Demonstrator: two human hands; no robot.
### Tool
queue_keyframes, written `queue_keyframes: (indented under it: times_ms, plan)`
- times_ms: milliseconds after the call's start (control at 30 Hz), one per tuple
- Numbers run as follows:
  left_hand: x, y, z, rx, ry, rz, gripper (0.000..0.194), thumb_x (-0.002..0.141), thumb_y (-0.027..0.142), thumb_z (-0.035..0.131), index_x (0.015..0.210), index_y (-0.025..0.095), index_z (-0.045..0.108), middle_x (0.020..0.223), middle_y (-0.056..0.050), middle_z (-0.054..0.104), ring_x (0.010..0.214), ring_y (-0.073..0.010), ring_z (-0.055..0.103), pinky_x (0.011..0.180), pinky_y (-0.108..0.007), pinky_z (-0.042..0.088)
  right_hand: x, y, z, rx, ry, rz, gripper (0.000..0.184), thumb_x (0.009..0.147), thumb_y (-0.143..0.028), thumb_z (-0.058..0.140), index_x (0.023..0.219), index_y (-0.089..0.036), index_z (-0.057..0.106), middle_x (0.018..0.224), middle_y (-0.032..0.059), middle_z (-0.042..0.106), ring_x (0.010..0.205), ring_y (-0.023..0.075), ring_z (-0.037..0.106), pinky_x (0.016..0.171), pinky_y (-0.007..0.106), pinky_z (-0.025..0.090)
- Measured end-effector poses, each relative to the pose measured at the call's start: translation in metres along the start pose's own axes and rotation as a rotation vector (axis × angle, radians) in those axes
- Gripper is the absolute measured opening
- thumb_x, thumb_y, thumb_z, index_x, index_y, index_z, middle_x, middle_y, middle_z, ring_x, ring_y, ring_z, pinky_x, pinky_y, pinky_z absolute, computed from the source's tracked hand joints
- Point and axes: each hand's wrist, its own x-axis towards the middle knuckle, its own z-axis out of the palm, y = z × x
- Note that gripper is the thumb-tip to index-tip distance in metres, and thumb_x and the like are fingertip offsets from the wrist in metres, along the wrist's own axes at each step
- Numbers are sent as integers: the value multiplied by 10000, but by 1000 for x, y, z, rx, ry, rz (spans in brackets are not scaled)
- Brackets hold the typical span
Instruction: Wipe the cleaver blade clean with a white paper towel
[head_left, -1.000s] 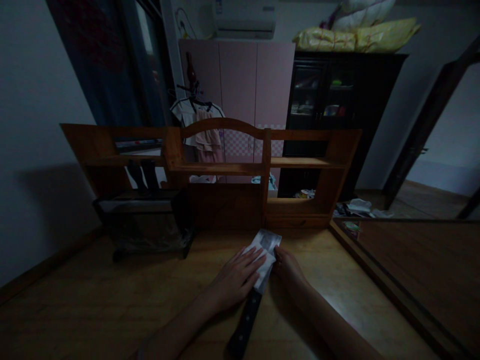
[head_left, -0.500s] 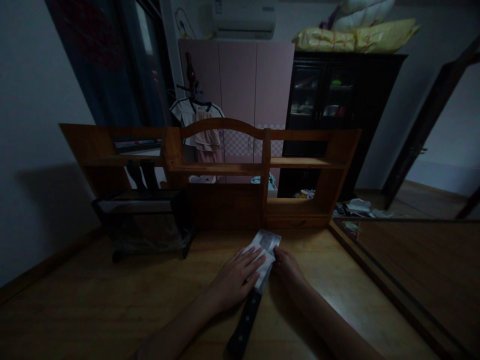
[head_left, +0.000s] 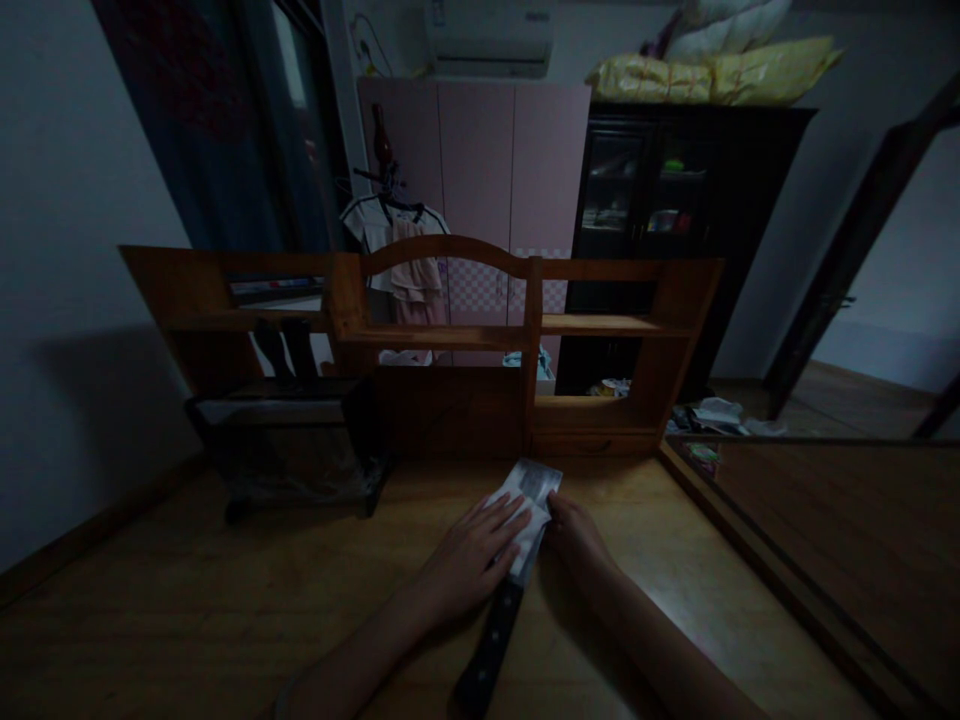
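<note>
A cleaver (head_left: pixel 491 640) with a black riveted handle lies flat on the wooden desk, its handle toward me and its blade pointing away. Over the middle of the blade is a white tissue or cloth (head_left: pixel 534 520). My left hand (head_left: pixel 480 550) rests on this white piece with fingers spread flat, pressing it against the metal. My right hand (head_left: pixel 571 530) is closed at the blade's right edge, thumb and fingers pinching it near the far end. Its curled fingers are partly hidden. The blade's far corner shows bare beyond the white piece.
A dark knife block (head_left: pixel 292 450) with two black-handled tools stands at the left. Behind the hands runs a wooden desk shelf (head_left: pixel 450 338). A raised wooden edge (head_left: pixel 750 560) borders the desktop (head_left: pixel 300 620) on the right.
</note>
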Motion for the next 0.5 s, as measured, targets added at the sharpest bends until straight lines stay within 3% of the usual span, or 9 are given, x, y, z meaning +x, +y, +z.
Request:
queue_keyframes:
  times_ms: [267,500]
  plan:
    - [0,-7,7,61,57,-54,444,995,348,328,1432,277,319,1484,-8,307,1384,-185,229,1147,-435,207,2,0,0,-13,19,51,212,847,-269,548,787,-121,687,759,97,704,625,189,643,565,251,504]
    - [2,-16,8,83,98,-61,424,995,241,312,1417,248,351,1467,-15,342,1380,-161,239,1150,-422,204,9,7,-2,42,2,62,199,832,-280,555,801,-128,679,776,104,707,661,215,660,603,284,514]
